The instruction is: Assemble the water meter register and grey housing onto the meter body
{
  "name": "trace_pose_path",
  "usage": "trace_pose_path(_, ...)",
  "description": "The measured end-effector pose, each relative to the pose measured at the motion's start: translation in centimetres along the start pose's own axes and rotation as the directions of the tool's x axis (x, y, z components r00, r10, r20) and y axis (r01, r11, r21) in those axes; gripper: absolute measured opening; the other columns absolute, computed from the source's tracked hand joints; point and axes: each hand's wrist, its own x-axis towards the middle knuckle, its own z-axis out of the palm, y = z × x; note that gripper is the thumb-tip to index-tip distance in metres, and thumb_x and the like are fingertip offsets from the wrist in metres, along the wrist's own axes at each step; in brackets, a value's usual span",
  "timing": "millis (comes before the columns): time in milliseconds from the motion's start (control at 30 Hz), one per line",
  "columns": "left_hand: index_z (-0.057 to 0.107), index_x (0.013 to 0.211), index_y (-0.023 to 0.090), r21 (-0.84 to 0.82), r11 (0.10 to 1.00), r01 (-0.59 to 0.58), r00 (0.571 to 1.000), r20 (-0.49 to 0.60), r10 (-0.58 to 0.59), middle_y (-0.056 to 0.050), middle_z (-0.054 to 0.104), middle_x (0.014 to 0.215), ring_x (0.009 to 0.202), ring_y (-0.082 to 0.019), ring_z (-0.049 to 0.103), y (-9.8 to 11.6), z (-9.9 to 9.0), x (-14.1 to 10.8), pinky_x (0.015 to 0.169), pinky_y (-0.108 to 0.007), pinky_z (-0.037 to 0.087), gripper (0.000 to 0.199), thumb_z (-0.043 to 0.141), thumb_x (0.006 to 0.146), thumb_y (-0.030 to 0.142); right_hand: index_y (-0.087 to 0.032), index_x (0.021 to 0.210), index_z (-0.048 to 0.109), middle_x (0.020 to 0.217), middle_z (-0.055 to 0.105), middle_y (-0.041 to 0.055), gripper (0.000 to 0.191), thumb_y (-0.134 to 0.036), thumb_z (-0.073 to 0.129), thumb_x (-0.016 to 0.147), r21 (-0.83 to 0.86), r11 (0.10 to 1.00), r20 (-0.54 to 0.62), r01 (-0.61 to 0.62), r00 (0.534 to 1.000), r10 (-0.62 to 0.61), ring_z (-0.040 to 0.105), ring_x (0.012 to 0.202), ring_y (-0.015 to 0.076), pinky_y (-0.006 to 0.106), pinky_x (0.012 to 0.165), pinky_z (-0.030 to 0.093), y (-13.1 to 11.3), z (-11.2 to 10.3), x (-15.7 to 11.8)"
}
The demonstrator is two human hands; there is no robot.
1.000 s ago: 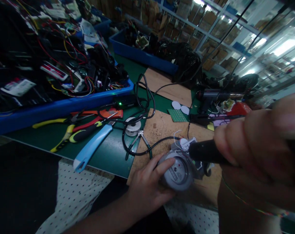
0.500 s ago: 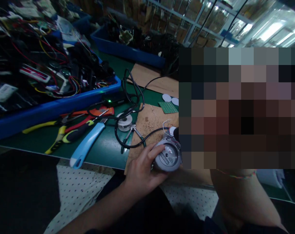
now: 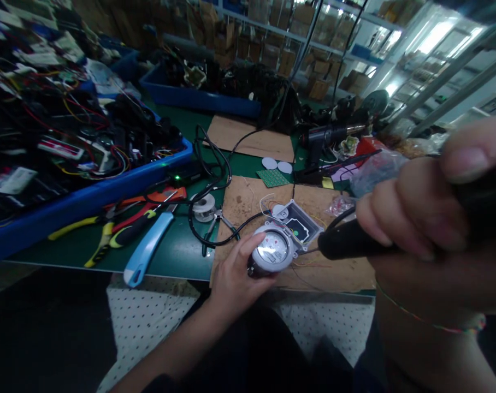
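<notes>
My left hand (image 3: pixel 235 273) is wrapped round a grey round meter (image 3: pixel 271 250) with a glass-covered dial, holding it on the wooden board. Joined to the meter's far side is a grey open box (image 3: pixel 302 222) with a white outline inside and thin wires around it. At the right, close to the camera, my right hand (image 3: pixel 415 202) grips a black screwdriver (image 3: pixel 354 240) with a thick handle. Its thin metal shaft points left to the meter's right edge; whether the tip touches I cannot tell. A black cable (image 3: pixel 254 219) runs from the meter's area to the left.
Pliers (image 3: pixel 102 240), a light-blue-handled cutter (image 3: pixel 149 248) and a solder spool (image 3: pixel 204 207) lie left of the board (image 3: pixel 240 191). Behind are a green circuit board (image 3: pixel 272 178), white discs (image 3: pixel 269 163) and a heat gun (image 3: pixel 322 139). A blue bin (image 3: pixel 149 164) holds wired parts.
The view has shifted slightly and the meter appears a little further left, its dial now brighter. My right hand, previously covered by a blurred block, now shows with the black screwdriver.
</notes>
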Motion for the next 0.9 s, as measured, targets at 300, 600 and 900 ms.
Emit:
trace_pose_path(300,0.041,0.143,0.026,-0.005,1.000,-0.016,1.000,0.002,0.016,-0.011,0.064,0.134,0.120,-0.027,0.067,0.2,-0.1,0.2,0.096,-0.042,0.060,0.080,0.085,0.075,0.028,-0.022,0.048,0.041,0.036,0.030,-0.0062,0.056,-0.047,0.076,0.085,0.022,0.997,-0.090,-0.074,0.993,0.075,0.027,0.026,0.0070,0.031,0.030,0.022,0.4,1.7,0.6)
trace_pose_path(600,0.043,0.143,0.027,-0.038,0.999,-0.003,1.000,0.006,0.003,-0.011,0.064,0.133,0.119,-0.026,0.067,-0.2,0.1,0.0,0.094,-0.038,0.060,0.082,0.086,0.073,0.028,-0.022,0.052,0.046,0.035,0.033,-0.0059,0.053,-0.052,0.083,0.075,-0.024,0.984,-0.012,-0.176,0.984,0.176,0.027,0.027,0.0083,0.029,0.032,0.022,0.7,1.6,0.3)
trace_pose_path(900,0.044,0.142,0.028,-0.041,0.999,0.021,1.000,-0.004,-0.021,-0.011,0.066,0.133,0.116,-0.027,0.069,-0.3,0.3,-0.3,0.090,-0.038,0.061,0.081,0.086,0.073,0.030,-0.022,0.060,0.051,0.038,0.034,-0.0071,0.044,-0.045,0.087,0.070,-0.037,0.994,0.026,-0.107,0.994,0.108,0.029,0.028,0.0101,0.031,0.031,0.023,1.3,0.8,-0.6)
